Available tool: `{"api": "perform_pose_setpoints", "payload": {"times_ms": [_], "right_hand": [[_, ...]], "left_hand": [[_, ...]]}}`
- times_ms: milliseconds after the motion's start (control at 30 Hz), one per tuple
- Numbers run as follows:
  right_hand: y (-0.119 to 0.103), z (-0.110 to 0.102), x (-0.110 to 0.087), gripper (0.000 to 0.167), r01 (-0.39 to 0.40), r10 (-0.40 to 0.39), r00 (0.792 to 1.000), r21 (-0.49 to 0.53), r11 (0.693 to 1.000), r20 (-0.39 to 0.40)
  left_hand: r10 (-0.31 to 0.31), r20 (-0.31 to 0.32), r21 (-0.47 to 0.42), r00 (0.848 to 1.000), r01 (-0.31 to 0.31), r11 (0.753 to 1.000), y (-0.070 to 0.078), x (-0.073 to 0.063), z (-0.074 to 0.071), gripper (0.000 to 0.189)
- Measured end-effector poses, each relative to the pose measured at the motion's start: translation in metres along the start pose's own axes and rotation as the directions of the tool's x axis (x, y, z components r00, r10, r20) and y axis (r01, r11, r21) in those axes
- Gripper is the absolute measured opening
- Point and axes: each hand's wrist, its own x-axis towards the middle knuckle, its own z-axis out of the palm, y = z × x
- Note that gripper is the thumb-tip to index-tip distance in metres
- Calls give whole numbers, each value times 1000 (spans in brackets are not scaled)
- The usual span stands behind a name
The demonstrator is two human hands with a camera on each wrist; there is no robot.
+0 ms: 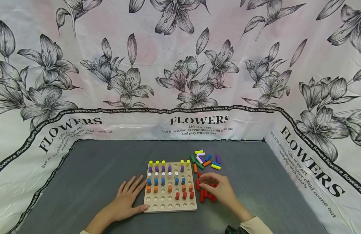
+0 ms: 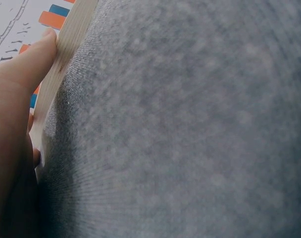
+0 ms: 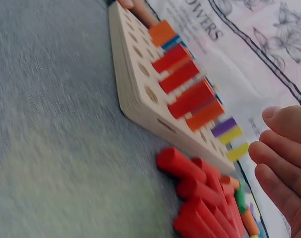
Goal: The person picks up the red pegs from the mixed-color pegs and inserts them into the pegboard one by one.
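Observation:
A wooden peg board (image 1: pixel 170 210) lies on the grey table, with rows of yellow, purple, white, blue, orange and red pegs standing in its holes. My left hand (image 1: pixel 126 201) is spread flat at the board's left side, its thumb on the near left corner. Over a pile of loose red pegs (image 1: pixel 202 196), right of the board, hovers my right hand (image 1: pixel 220 188). In the right wrist view the right hand's fingers (image 3: pixel 279 148) are loosely bent, with nothing visible between them. Three red pegs (image 3: pixel 190 99) stand in the front peg row.
Beyond the red pile lie loose pegs in mixed colours, among them a green peg (image 1: pixel 193 158), a purple peg (image 1: pixel 218 159) and a yellow peg (image 1: pixel 216 167). A flower-printed cloth (image 1: pixel 195 126) rises behind the table and along both sides.

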Motion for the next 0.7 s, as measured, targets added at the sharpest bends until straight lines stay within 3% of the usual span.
{"api": "perform_pose_setpoints", "payload": {"times_ms": [333, 567, 700], "right_hand": [[20, -21, 1, 28, -66, 60, 993, -55, 996, -101], [36, -29, -3, 27, -47, 32, 985, -87, 995, -168], [44, -31, -5, 28, -92, 74, 981, -95, 991, -180]], "left_hand": [[-17, 27, 9, 999, 17, 1000, -1, 2, 1, 89], [-6, 12, 9, 1000, 6, 1000, -2, 1, 3, 88], [-2, 0, 17, 1000, 2, 1000, -2, 1, 2, 88]]}}
